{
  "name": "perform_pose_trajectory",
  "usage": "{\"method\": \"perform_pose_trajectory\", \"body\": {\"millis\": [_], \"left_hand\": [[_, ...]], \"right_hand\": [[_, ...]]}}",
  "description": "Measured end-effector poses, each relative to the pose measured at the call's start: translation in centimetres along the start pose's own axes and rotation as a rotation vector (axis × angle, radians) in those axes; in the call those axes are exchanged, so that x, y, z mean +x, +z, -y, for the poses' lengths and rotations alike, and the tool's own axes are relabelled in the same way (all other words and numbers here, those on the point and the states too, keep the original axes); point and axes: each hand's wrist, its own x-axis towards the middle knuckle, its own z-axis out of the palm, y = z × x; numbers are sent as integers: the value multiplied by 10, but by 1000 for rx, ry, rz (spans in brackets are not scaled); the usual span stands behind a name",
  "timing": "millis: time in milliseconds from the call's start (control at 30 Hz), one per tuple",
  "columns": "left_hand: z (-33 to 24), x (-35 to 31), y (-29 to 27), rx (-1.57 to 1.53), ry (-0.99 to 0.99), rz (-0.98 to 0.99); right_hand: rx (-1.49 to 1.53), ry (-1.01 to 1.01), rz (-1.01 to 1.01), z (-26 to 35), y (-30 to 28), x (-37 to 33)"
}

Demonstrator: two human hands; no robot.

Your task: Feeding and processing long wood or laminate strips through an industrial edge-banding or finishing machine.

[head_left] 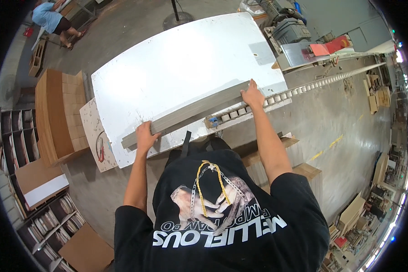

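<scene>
A stack of long, narrow grey strips (192, 109) lies slantwise along the near side of a white tabletop (172, 59). Near its left end, my left hand (146, 137) grips it, fingers over the top and thumb spread along the near side. My right hand (253, 96) is closed round its right end, with the fingertips at the far edge. What the strips are made of I cannot tell.
A roller track (299, 89) runs from the table's near right edge into the distance. Stacked wooden boards (59, 115) stand left of the table, above shelving (50, 226). Machinery (290, 29) is at the back right. Another person (52, 20) is at the far left.
</scene>
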Motion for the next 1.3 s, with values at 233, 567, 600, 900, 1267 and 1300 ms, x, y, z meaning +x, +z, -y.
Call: {"method": "perform_pose_trajectory", "body": {"millis": [233,567,600,900,1267,1300], "left_hand": [[100,-61,-36,105,-223,-61],[139,-87,-9,-412,-499,-220],[138,-87,-8,-417,-507,-226],[143,-91,2,-837,-707,-368],[136,-84,24,-817,-790,-525],[135,-84,25,-788,-790,-530]], "right_hand": [[-40,-25,72,-3,3,3],[21,-84,141,-9,5,16],[40,-89,145,-10,6,18],[92,-111,153,-18,14,29],[129,-96,69,-8,3,8],[110,-110,96,-11,4,13]]}}
